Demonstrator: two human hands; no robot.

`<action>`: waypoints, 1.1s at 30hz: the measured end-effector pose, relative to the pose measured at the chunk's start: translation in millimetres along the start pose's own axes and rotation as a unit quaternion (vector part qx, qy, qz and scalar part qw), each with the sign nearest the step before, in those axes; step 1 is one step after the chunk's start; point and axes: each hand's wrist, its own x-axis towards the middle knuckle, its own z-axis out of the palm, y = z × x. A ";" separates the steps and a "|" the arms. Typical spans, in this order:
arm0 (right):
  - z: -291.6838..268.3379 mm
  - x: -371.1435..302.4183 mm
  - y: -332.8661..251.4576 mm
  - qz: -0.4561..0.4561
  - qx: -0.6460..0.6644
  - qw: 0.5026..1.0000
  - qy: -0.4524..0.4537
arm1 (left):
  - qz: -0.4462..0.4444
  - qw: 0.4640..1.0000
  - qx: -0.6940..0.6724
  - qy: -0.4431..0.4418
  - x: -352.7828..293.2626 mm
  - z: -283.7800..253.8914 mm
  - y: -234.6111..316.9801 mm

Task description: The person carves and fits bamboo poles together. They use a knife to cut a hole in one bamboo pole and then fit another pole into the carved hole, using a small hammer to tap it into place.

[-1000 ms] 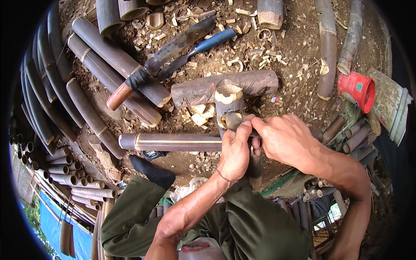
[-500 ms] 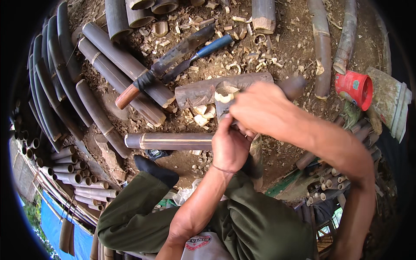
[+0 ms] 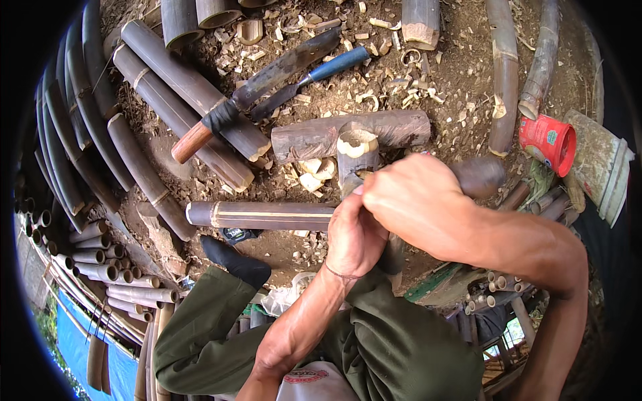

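A bamboo tube (image 3: 358, 160) points away from me, its pale, scalloped cut end resting against a short log (image 3: 307, 140). My left hand (image 3: 353, 234) is closed around the near part of the tube, with its thumb touching my right hand. Over the tube, my right hand (image 3: 414, 197) is clenched on a knife; a bit of its blade (image 3: 364, 173) shows by the tube. The dark, rounded handle end (image 3: 480, 176) sticks out to the right, blurred. Another bamboo length (image 3: 267, 216) with a pale stripe lies left of my left hand.
A large wood-handled machete (image 3: 267, 80) and a blue-handled chisel-like blade (image 3: 334, 65) lie beyond, partly on bamboo lengths (image 3: 184, 123). Wood chips litter the dirt. Curved bamboo pieces (image 3: 77, 100) line the left. A red tub (image 3: 545, 142) and a dirty white bucket (image 3: 602, 164) sit right.
My right hand has shifted slightly toward me and right along the tube, showing more of the cut end. The handle end has swung right and nearer. The view has shifted a little.
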 end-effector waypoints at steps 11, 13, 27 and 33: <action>87.6 -32.8 -2.6 0.102 0.286 0.944 0.128 | 0.022 0.737 0.642 -0.209 -40.4 -50.0 3.7; 105.4 -38.7 -37.5 0.214 0.547 0.783 0.205 | 0.078 0.638 0.730 -0.232 -57.8 -65.8 -4.9; 92.8 55.7 -91.9 0.132 0.911 0.334 0.201 | 0.179 0.373 0.910 0.001 -61.5 -24.8 138.7; 76.5 36.5 -78.3 0.035 0.962 0.138 0.231 | 0.136 0.130 0.980 -0.064 -61.1 74.5 137.5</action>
